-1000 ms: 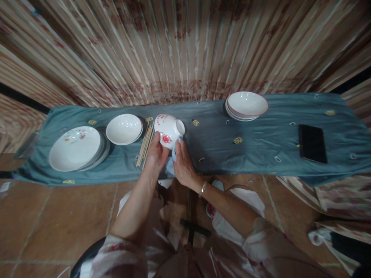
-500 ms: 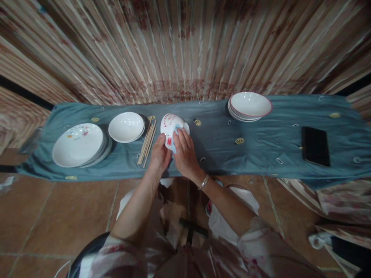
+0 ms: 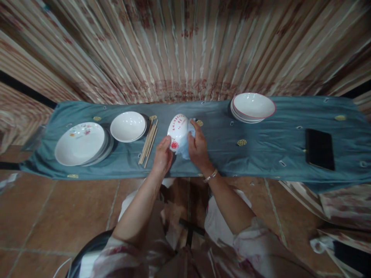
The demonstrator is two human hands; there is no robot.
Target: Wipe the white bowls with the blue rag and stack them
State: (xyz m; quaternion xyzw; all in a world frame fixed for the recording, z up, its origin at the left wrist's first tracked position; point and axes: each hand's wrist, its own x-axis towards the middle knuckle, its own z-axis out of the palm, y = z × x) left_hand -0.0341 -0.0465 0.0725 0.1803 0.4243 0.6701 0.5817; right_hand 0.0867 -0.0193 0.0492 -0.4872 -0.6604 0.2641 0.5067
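Observation:
A white bowl [image 3: 177,131] with red writing and a red flower is tilted on its side in front of me, its base turned to the right. My left hand [image 3: 163,154] grips its near left rim, thumb on the outside. Bunched against the bowl's right side is a light blue cloth [image 3: 185,148], closed in my right hand [image 3: 199,146], which wears a bracelet. Just left of the bowl lie several wooden chopsticks [image 3: 148,143]. Part of the bowl is covered by the cloth.
Stacked white bowls [image 3: 128,126] and floral plates [image 3: 81,144] stand at the left. Red-rimmed bowls [image 3: 254,106] are stacked at the back right, with a black flat case [image 3: 319,149] farther right. A blue-green cloth [image 3: 220,158] covers the narrow table before a pleated curtain [image 3: 185,50].
My right hand has moved with the cloth from the bowl's near base area to its right side. The bowl has shifted slightly right and turned, and more of the cloth shows.

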